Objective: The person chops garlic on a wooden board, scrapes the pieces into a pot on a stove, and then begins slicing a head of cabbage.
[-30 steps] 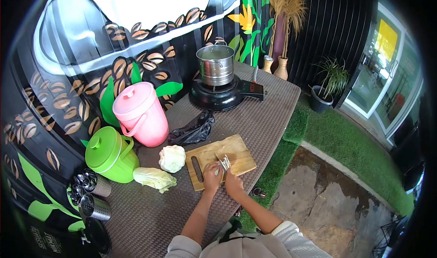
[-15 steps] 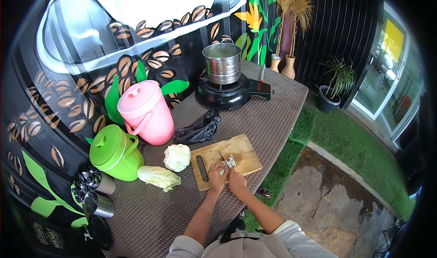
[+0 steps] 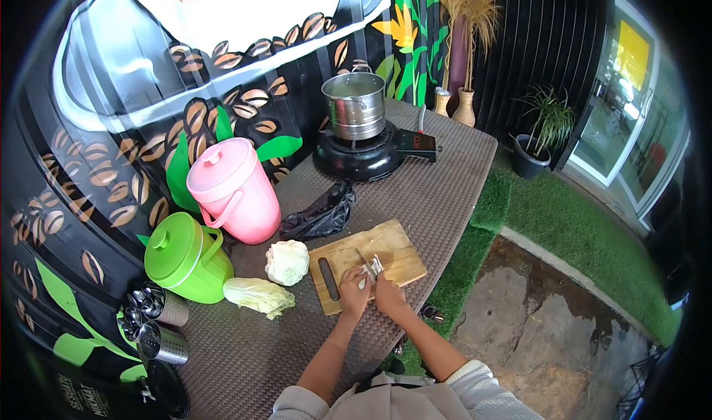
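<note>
My left hand (image 3: 355, 289) is closed over the middle of the wooden cutting board (image 3: 406, 266), beside small white strips (image 3: 376, 265). Close on its right, my right hand (image 3: 388, 294) is closed at the board's near edge. A thin blade-like shape (image 3: 362, 256) sticks up between the hands and the far side of the board; which hand holds it is unclear. Something pale shows under the left fingers, too small to name. Left of the board lie a round pale cabbage (image 3: 287, 263) and a longer leafy cabbage (image 3: 259, 296).
Behind the board are a black plastic bag (image 3: 323, 211) and a steel pot (image 3: 354, 108) on a black stove (image 3: 357, 157). A pink jug (image 3: 235, 192), a green jug (image 3: 188, 258) and cutlery holders (image 3: 163, 344) line the table's left side.
The camera view has shifted slightly, so the table items appear a little displaced. Both hands keep nearly the same closed pose on the board.
</note>
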Motion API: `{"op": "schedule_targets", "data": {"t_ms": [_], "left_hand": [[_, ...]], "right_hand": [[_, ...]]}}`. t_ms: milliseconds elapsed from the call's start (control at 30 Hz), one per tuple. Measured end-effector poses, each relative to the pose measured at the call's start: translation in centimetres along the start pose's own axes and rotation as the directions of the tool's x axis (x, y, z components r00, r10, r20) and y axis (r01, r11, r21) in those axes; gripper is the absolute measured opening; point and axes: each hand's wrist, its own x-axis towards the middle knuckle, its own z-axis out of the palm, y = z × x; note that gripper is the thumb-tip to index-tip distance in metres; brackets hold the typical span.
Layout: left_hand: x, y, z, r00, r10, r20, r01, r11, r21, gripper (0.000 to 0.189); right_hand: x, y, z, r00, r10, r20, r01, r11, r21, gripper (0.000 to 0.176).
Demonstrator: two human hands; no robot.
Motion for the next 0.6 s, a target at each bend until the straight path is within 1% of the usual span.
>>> {"op": "schedule_targets", "data": {"t_ms": [33, 100, 133, 200, 233, 300, 333, 400, 433, 500, 567, 600], "left_hand": [[0.1, -0.1, 0.1, 1.0, 0.002, 0.0, -0.002, 1.0, 0.012, 0.013], [0.1, -0.2, 0.1, 1.0, -0.002, -0.002, 0.002, 1.0, 0.024, 0.013], [0.0, -0.1, 0.0, 1.0, -0.007, -0.001, 0.007, 1.0, 0.028, 0.013], [-0.1, -0.3, 0.2, 1.0, -0.011, 0.002, 0.011, 1.0, 0.027, 0.013], [-0.2, -0.4, 0.3, 1.0, 0.013, -0.008, -0.013, 0.998, 0.054, 0.013], [-0.1, -0.6, 0.5, 0.999, 0.039, -0.021, -0.038, 0.996, 0.078, 0.013], [-0.2, -0.6, 0.5, 0.999, 0.032, -0.011, -0.031, 0.998, 0.063, 0.012], [-0.4, -0.6, 0.4, 0.999, 0.032, -0.001, -0.032, 0.998, 0.046, 0.012], [-0.4, -0.6, 0.3, 0.999, 0.034, 0.008, -0.034, 0.999, 0.041, 0.012], [-0.1, -0.5, 0.1, 0.999, 0.042, 0.012, -0.043, 0.998, 0.039, 0.012], [-0.1, -0.1, -0.1, 1.0, 0.004, 0.028, -0.005, 0.999, 0.039, 0.013], [-0.2, -0.1, -0.1, 1.0, 0.017, 0.022, -0.017, 0.999, 0.037, 0.013]], "right_hand": [[0.1, 0.2, -0.4, 1.0, -0.002, -0.006, 0.002, 1.0, -0.002, 0.034], [-0.3, 0.5, -0.9, 0.998, 0.006, 0.068, -0.002, 0.999, -0.051, 0.035], [-1.0, 0.5, -0.7, 0.998, 0.007, 0.07, -0.003, 0.999, -0.054, 0.035], [-2.8, 0.8, 0.1, 0.999, 0.04, 0.019, -0.039, 0.998, -0.055, 0.033], [-3.1, 0.6, 0.4, 0.999, 0.043, 0.018, -0.042, 0.997, -0.058, 0.033], [-3.1, -0.2, 1.0, 0.987, 0.158, 0.006, -0.158, 0.987, 0.039, 0.03], [-2.8, -0.2, 1.3, 0.987, 0.161, 0.008, -0.161, 0.986, 0.038, 0.03], [-1.5, -0.2, 0.9, 0.999, 0.047, -0.018, -0.047, 0.999, 0.023, 0.032], [-1.0, -0.2, 0.4, 0.999, 0.047, -0.025, -0.047, 0.999, 0.024, 0.032], [-0.2, -0.4, -0.6, 0.999, 0.03, 0.041, -0.031, 0.999, 0.019, 0.032], [-0.8, -0.2, -1.1, 0.998, 0.036, 0.054, -0.037, 0.999, 0.021, 0.032], [-1.4, -0.3, -1.3, 0.996, 0.047, 0.072, -0.048, 0.999, 0.02, 0.032]]}}
